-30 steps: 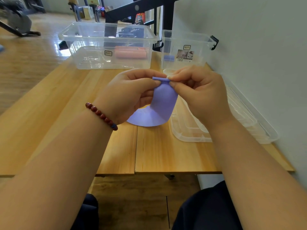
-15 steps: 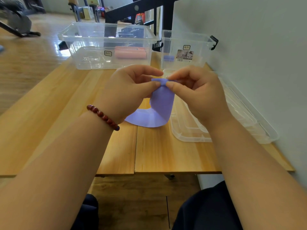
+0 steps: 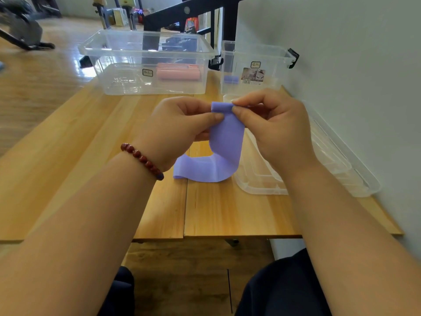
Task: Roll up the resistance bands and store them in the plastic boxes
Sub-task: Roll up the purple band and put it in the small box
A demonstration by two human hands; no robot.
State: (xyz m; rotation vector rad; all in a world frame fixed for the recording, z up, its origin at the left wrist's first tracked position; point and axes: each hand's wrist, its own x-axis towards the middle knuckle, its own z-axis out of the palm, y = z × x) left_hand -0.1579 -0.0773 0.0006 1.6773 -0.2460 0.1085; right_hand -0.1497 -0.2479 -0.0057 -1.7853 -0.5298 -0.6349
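A purple resistance band (image 3: 225,144) hangs from both my hands above the wooden table (image 3: 68,156), its lower end lying on the wood. My left hand (image 3: 180,131) and my right hand (image 3: 273,128) each pinch the band's top end, which is curled into a small roll. Behind stands a large clear plastic box (image 3: 148,65) with rolled pink bands (image 3: 178,73) inside. To its right a smaller clear box (image 3: 255,67) holds a rolled purple band (image 3: 231,79).
Clear plastic lids (image 3: 319,165) lie stacked on the table's right side against the white wall. A black frame stands behind the boxes. Wooden floor stretches to the left, with dark equipment at the far left.
The two hands have turned the band's top end over into a small roll. The loose lower part has slid a little to the left on the table.
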